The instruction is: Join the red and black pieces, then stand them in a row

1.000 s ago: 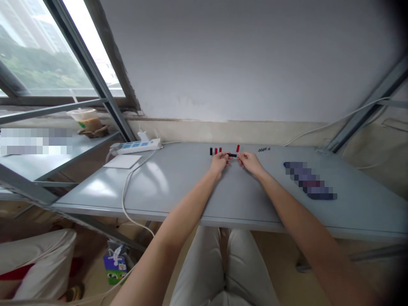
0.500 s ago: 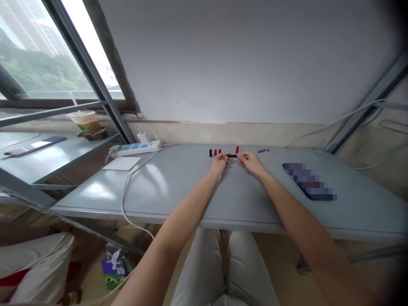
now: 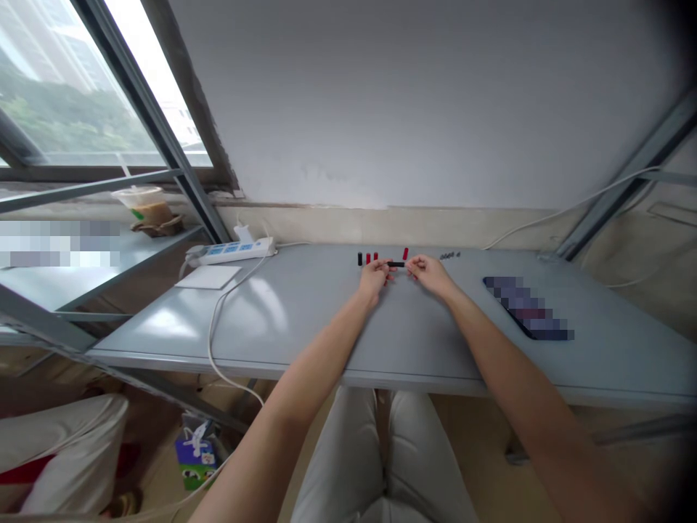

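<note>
My left hand [image 3: 375, 277] pinches a slim black tube [image 3: 396, 264] that points right, held low over the back part of the grey table. Just off the tube's right end is my right hand [image 3: 428, 272], its thumb and fingertips pressed together; whatever they hold is too small to make out. Behind my left hand stand a small black cylinder [image 3: 360, 258] and two red cylinders [image 3: 368, 258]. Another red cylinder [image 3: 406, 253] stands, slightly tilted, behind the gap between my hands. Several tiny dark pieces [image 3: 449, 256] lie in a row beyond my right hand.
A phone [image 3: 528, 309] lies on the right of the table [image 3: 414, 349]. At the left are a white power strip [image 3: 234, 250], a white flat square [image 3: 208, 277] and a cable [image 3: 211, 341] over the front edge. A drink cup [image 3: 148, 206] stands further left. Someone's leg [image 3: 70, 450] shows below.
My right hand's fingertips have drawn slightly right, away from the tube's end, leaving a small gap. The left hand keeps the tube in about the same place.
</note>
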`<control>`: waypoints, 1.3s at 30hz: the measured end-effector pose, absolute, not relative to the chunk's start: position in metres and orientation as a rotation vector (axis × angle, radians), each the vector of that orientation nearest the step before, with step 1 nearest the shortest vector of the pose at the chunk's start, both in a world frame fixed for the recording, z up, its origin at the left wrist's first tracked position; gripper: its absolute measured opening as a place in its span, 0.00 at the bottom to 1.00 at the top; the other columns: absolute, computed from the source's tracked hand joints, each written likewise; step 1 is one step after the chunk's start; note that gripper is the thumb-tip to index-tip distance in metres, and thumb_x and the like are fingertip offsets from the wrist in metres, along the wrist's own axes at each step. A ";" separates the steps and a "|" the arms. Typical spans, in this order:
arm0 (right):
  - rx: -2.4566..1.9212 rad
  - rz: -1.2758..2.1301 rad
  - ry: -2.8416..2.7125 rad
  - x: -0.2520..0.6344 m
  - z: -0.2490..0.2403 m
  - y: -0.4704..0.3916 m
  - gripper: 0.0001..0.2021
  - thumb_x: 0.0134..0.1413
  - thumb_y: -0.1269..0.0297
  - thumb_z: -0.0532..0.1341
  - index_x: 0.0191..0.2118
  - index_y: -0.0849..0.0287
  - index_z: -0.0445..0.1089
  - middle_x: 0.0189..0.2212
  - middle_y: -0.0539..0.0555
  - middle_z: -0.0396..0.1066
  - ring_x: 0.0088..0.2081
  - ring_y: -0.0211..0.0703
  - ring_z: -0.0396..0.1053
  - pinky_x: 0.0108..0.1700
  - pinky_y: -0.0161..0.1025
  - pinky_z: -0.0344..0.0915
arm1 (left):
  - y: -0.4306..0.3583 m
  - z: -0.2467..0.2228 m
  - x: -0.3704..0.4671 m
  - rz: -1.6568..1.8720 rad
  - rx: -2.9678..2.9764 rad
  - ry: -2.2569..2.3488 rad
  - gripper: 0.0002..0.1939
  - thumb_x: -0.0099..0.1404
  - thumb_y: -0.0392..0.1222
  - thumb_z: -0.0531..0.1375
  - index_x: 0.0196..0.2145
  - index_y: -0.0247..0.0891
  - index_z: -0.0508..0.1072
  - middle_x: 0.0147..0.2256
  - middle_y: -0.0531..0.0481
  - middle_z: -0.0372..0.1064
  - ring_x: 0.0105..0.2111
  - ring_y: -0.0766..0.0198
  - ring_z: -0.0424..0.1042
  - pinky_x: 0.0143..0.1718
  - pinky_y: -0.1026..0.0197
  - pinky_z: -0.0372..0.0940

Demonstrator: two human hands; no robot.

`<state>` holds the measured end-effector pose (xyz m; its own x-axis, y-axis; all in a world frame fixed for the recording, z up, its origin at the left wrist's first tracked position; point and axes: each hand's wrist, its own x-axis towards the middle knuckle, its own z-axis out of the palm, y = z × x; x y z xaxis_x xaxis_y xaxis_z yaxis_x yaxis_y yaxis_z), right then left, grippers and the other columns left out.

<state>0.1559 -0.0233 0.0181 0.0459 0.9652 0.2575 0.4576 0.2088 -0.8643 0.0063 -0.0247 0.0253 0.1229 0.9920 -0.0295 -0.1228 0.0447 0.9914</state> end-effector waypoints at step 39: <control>-1.463 0.260 -2.074 0.161 0.009 -0.027 0.07 0.50 0.65 0.57 0.33 0.58 0.71 0.32 0.54 0.72 0.33 0.41 0.66 0.37 0.37 0.60 | -0.034 0.024 0.007 1.072 1.344 1.106 0.03 0.55 0.35 0.60 0.27 0.34 0.68 0.23 0.51 0.66 0.18 0.73 0.61 0.21 0.67 0.53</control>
<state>0.1614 -0.0273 0.0087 -0.2290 0.9102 0.3451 0.7969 0.3789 -0.4705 0.0072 -0.0336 0.0243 0.1734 0.9846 0.0202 0.0510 -0.0295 0.9983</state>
